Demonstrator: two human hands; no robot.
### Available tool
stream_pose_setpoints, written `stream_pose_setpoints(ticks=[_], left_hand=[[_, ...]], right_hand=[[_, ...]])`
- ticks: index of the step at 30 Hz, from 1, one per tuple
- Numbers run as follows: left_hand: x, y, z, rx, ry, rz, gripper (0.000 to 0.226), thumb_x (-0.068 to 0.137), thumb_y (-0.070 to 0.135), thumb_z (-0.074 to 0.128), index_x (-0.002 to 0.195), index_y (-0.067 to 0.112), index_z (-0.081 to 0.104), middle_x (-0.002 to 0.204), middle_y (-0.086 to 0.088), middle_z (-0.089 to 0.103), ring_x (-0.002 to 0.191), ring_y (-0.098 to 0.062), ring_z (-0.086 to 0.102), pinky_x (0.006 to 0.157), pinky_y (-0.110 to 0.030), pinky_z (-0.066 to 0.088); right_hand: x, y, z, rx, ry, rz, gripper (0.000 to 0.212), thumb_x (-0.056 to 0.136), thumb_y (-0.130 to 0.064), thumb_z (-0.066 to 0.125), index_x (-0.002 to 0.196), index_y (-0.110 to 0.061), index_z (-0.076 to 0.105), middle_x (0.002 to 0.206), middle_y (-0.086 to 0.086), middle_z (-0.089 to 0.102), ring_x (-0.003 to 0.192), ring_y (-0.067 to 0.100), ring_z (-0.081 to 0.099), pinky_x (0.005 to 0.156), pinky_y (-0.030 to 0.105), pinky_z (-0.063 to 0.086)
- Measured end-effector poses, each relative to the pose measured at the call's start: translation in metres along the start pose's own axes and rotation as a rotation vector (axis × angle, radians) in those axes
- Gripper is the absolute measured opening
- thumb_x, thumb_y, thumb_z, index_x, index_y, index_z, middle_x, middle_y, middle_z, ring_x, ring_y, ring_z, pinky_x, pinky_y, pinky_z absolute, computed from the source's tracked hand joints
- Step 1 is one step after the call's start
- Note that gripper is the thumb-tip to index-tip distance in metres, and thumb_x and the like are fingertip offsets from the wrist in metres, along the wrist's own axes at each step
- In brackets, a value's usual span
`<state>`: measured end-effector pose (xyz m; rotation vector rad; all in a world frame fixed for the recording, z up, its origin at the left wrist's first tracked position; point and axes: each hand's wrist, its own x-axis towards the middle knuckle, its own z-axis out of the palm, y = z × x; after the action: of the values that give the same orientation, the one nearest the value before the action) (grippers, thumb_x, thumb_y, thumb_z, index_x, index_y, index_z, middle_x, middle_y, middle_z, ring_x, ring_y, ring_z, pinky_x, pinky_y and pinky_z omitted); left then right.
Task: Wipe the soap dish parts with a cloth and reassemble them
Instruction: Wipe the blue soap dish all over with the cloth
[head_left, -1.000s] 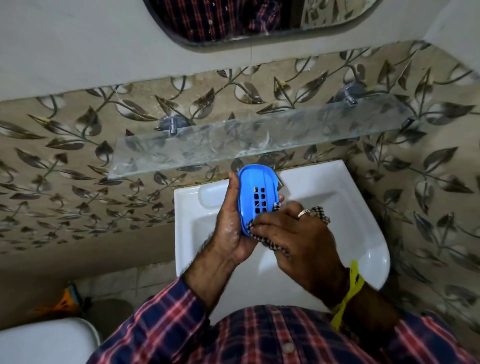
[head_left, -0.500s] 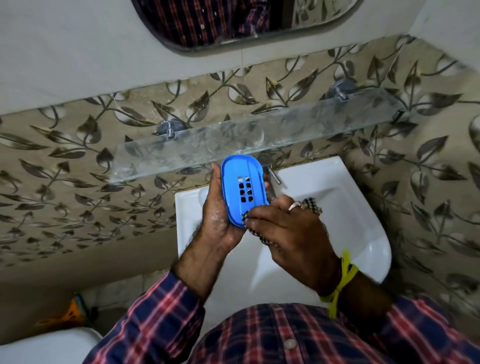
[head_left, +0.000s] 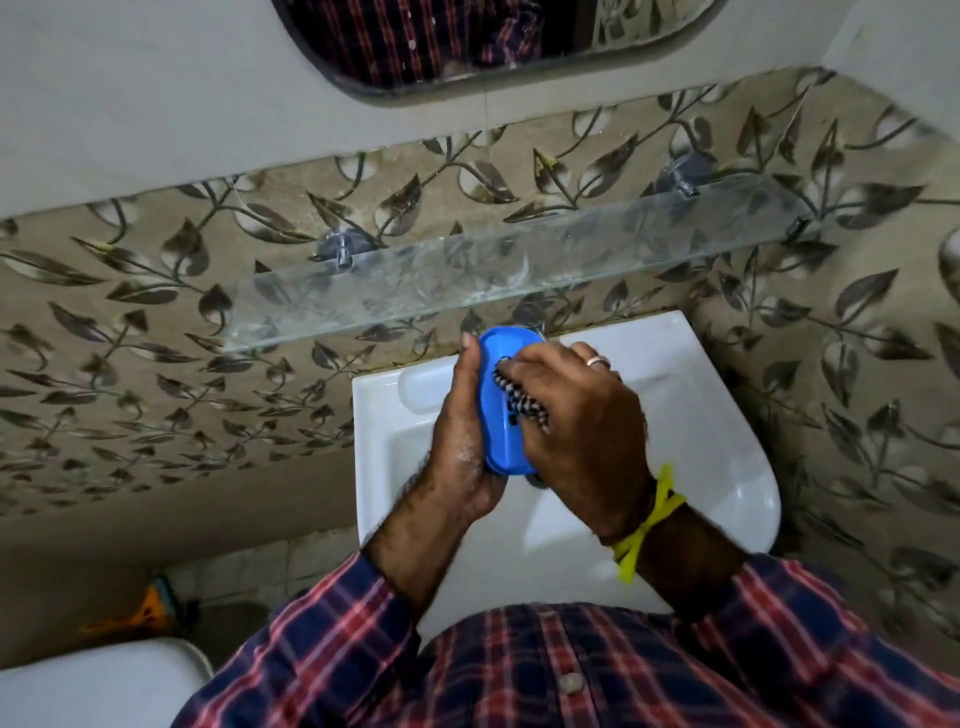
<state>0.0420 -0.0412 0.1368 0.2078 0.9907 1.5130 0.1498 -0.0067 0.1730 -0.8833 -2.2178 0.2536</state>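
A: Frame centre? Left hand (head_left: 462, 447) curled round blue soap dish part (head_left: 501, 415); right hand (head_left: 576, 415) pinched checked cloth (head_left: 522, 402) against it, hiding its slots.

B: Behind? White basin (head_left: 675, 415), then glass shelf (head_left: 467, 280), upper-frame mirror (head_left: 467, 47).

No readable writing anywhere.

The blue soap dish (head_left: 501, 410), the checked cloth (head_left: 522, 402), the white basin (head_left: 675, 415), the glass shelf (head_left: 467, 280), the leaf-patterned tiles (head_left: 156, 364) and the plaid shirt (head_left: 571, 675) carry no letters, numbers, brand marks or signs that can be made out.
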Motion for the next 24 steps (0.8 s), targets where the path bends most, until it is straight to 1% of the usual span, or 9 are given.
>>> stream_pose_setpoints(ticks=[2, 5, 7, 10, 14, 18, 21, 22, 24], left_hand=[[-0.003, 0.002, -0.002, 0.021, 0.022, 0.033, 0.058, 0.092, 0.063, 0.051, 0.102, 0.015, 0.081, 0.101, -0.013, 0.078, 0.086, -0.024, 0.076, 0.069, -0.033, 0.063], [-0.008, -0.007, -0.002, 0.063, 0.055, 0.056, 0.057, 0.092, 0.061, 0.051, 0.113, 0.015, 0.076, 0.105, -0.013, 0.077, 0.088, -0.025, 0.075, 0.069, -0.034, 0.062], [-0.008, -0.009, -0.002, 0.056, 0.082, 0.063, 0.052, 0.093, 0.059, 0.052, 0.11, 0.017, 0.077, 0.105, -0.012, 0.077, 0.087, -0.024, 0.075, 0.068, -0.034, 0.062], [-0.008, -0.009, -0.007, 0.087, 0.076, 0.09, 0.052, 0.096, 0.06, 0.05, 0.108, 0.019, 0.08, 0.108, -0.013, 0.078, 0.09, -0.025, 0.076, 0.069, -0.033, 0.062], [-0.007, -0.009, -0.006, 0.139, 0.116, 0.091, 0.053, 0.091, 0.064, 0.053, 0.108, 0.021, 0.078, 0.102, -0.011, 0.077, 0.085, -0.024, 0.075, 0.068, -0.035, 0.06], [-0.005, -0.002, -0.012, 0.136, 0.092, 0.114, 0.052, 0.098, 0.061, 0.047, 0.106, 0.021, 0.079, 0.098, -0.009, 0.079, 0.083, -0.024, 0.076, 0.063, -0.034, 0.06], [-0.004, -0.005, -0.011, 0.151, 0.095, 0.112, 0.053, 0.097, 0.063, 0.046, 0.11, 0.022, 0.077, 0.099, -0.009, 0.078, 0.081, -0.025, 0.076, 0.063, -0.037, 0.06], [-0.003, -0.005, -0.01, 0.142, 0.101, 0.101, 0.053, 0.096, 0.064, 0.048, 0.11, 0.022, 0.077, 0.099, -0.009, 0.078, 0.08, -0.025, 0.076, 0.062, -0.037, 0.06], [-0.001, 0.0, -0.011, 0.121, 0.103, 0.09, 0.055, 0.092, 0.065, 0.051, 0.107, 0.02, 0.079, 0.098, -0.01, 0.078, 0.08, -0.025, 0.076, 0.063, -0.036, 0.061]], right_hand=[[-0.005, -0.001, 0.0, -0.016, -0.014, -0.054, 0.03, 0.073, -0.002, 0.066, 0.101, -0.009, 0.075, 0.103, 0.007, 0.073, 0.086, 0.033, 0.065, 0.074, 0.038, 0.053], [0.005, 0.008, -0.003, 0.007, 0.001, 0.067, 0.031, 0.07, -0.001, 0.068, 0.1, -0.009, 0.074, 0.099, 0.007, 0.072, 0.088, 0.031, 0.065, 0.078, 0.037, 0.052], [0.011, 0.005, 0.0, 0.046, -0.012, 0.07, 0.028, 0.073, -0.001, 0.067, 0.1, -0.007, 0.073, 0.1, 0.008, 0.07, 0.089, 0.032, 0.064, 0.076, 0.039, 0.053], [0.001, -0.001, 0.004, 0.009, -0.053, -0.037, 0.03, 0.074, -0.004, 0.064, 0.102, -0.009, 0.073, 0.102, 0.007, 0.07, 0.089, 0.03, 0.063, 0.073, 0.037, 0.052], [0.014, 0.007, 0.004, 0.035, -0.06, 0.178, 0.027, 0.075, -0.008, 0.066, 0.101, -0.013, 0.073, 0.098, 0.004, 0.067, 0.088, 0.029, 0.063, 0.07, 0.039, 0.054], [0.008, 0.001, 0.007, 0.005, -0.111, 0.063, 0.025, 0.072, -0.007, 0.066, 0.096, -0.013, 0.072, 0.096, 0.003, 0.067, 0.084, 0.028, 0.062, 0.067, 0.037, 0.052], [0.015, 0.011, 0.006, 0.029, -0.1, 0.187, 0.028, 0.072, -0.009, 0.066, 0.099, -0.014, 0.071, 0.097, 0.002, 0.066, 0.085, 0.03, 0.063, 0.067, 0.04, 0.054], [0.015, 0.011, 0.007, 0.032, -0.1, 0.197, 0.028, 0.072, -0.009, 0.066, 0.099, -0.013, 0.07, 0.097, 0.003, 0.065, 0.084, 0.031, 0.063, 0.067, 0.04, 0.054], [0.01, 0.008, 0.009, 0.026, -0.115, 0.144, 0.028, 0.072, -0.007, 0.065, 0.099, -0.012, 0.071, 0.096, 0.004, 0.066, 0.082, 0.031, 0.064, 0.065, 0.039, 0.055]])
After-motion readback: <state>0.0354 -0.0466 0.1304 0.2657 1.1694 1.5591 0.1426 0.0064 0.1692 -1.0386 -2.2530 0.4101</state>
